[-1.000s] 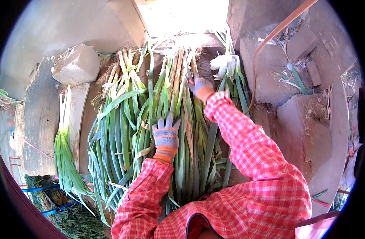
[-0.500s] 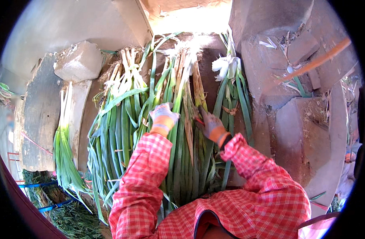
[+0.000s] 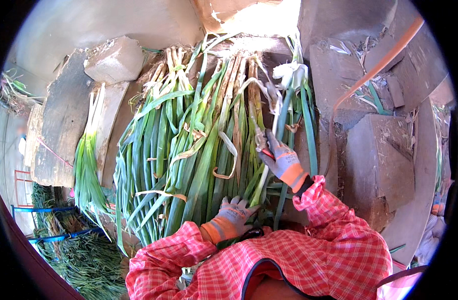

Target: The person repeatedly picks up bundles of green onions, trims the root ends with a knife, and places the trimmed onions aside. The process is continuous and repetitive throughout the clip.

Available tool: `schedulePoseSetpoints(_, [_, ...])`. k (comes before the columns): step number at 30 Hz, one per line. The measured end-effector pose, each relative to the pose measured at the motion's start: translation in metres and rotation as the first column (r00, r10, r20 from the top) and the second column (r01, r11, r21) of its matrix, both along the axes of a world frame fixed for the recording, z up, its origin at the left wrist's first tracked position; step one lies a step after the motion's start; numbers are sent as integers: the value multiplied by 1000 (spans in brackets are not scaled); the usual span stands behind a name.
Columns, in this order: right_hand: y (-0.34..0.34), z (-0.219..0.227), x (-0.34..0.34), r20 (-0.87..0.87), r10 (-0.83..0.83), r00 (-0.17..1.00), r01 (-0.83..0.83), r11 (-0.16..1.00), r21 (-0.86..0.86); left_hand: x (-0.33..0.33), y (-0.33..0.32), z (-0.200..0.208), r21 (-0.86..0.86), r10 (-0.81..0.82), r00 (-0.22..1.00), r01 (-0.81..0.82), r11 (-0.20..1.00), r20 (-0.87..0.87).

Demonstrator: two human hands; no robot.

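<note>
Long green onions [image 3: 154, 145] lie side by side in a thick layer in front of me, their root ends away from me. My left hand [image 3: 232, 218], in a grey and orange glove, is low over the leaves, closed around the green part of one onion stalk [image 3: 262, 182]. That stalk slants up and away to the right, its pale end blurred. In my gloved right hand [image 3: 284, 161] is what looks like an air blow gun [image 3: 260, 141], metal with a red part. Its tip is beside the stalk; my fingers partly hide it.
An orange hose [image 3: 371, 75] comes down from the upper right. White-stemmed onions [image 3: 89, 135] lie at left by a block [image 3: 114, 60] on a weathered board [image 3: 64, 120]. More onions [image 3: 304, 100] lie right, near another block [image 3: 379, 155]. Strapped greens [image 3: 84, 255] stand lower left.
My left hand has moved down toward me and taken an onion stalk. My right hand has shifted slightly right with the air blow gun. The view has tilted a little, and the hose has swung.
</note>
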State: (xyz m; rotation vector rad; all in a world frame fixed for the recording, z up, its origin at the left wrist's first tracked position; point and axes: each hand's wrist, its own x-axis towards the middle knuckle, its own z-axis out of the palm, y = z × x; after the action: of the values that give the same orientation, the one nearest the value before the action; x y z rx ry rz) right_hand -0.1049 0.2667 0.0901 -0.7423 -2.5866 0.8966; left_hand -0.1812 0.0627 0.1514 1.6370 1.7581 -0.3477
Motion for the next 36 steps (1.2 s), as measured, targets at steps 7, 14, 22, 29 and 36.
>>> schedulePoseSetpoints(7, [-10, -18, -32, 273, 107, 956, -104, 994, -24, -124, 55, -51, 621, 575, 746, -284, 731, -335])
schedulePoseSetpoints(14, [-32, -22, -35, 261, 119, 958, -123, 992, 0, -181, 84, -64, 479, 722, 689, -613, 629, -65])
schedulePoseSetpoints(22, [-41, -27, -33, 253, 157, 955, -150, 988, -49, -231, 72, -98, 182, 717, 330, -943, 279, 614])
schedulePoseSetpoints(29, [-41, -14, -37, 278, 192, 941, -194, 981, -20, -271, 90, -59, 573, 646, 542, -797, 192, 538])
schedulePoseSetpoints(36, [8, -36, -92, 265, 60, 962, -81, 994, 67, -203, 85, -8, 714, 272, 799, 259, 651, -537])
